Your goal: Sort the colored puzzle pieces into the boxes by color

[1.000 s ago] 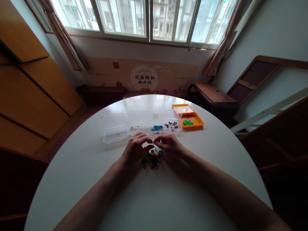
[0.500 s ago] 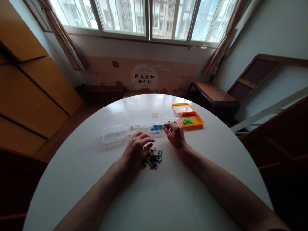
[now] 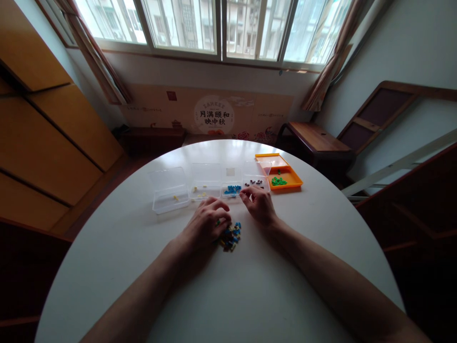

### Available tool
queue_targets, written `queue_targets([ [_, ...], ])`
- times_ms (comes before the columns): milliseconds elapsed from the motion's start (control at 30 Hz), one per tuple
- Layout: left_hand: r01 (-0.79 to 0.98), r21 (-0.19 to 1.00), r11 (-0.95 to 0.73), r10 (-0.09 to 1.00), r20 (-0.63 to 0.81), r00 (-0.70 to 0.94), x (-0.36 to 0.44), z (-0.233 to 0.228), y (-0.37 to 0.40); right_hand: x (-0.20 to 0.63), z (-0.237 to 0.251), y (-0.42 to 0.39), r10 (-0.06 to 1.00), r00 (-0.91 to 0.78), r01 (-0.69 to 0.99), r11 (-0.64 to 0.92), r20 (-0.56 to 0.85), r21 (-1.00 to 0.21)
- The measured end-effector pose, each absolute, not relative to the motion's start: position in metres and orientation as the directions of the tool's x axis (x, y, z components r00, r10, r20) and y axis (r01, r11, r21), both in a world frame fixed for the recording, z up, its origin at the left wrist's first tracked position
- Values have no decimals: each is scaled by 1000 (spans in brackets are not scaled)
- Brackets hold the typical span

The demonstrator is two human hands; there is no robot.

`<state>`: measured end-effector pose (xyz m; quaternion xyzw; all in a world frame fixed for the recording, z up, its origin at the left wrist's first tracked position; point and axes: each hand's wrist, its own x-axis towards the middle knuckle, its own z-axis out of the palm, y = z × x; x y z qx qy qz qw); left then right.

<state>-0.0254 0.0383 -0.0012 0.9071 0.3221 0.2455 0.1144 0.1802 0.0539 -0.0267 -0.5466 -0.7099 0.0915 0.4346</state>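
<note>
Round white table (image 3: 228,295) set before a window, with a printed panel (image 3: 214,116) along the wall at 12 o'clock. Small coloured pieces (image 3: 230,235) are shown heaped at the centre; sorting by colour is judged to be the step in hand. The left hand (image 3: 206,222) is laid over the heap's 9 o'clock edge, fingers curled onto the pieces; whether one is pinched cannot be told. The right hand (image 3: 260,204) is held at 1 o'clock of the heap, fingertips bunched just beside the clear box of blue pieces (image 3: 232,190); a held piece cannot be made out. An orange tray (image 3: 290,178) with green pieces is seen further right. A fine pinch on a single piece would next be called for. On the panel, "月满颐和 映中秋" is legible.
</note>
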Motion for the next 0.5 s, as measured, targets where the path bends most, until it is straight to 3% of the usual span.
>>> queue_targets([
  [500, 504, 488, -713, 684, 326, 652, -28, 2, 43, 180, -25, 50, 835, -78, 663, 452, 545, -597],
])
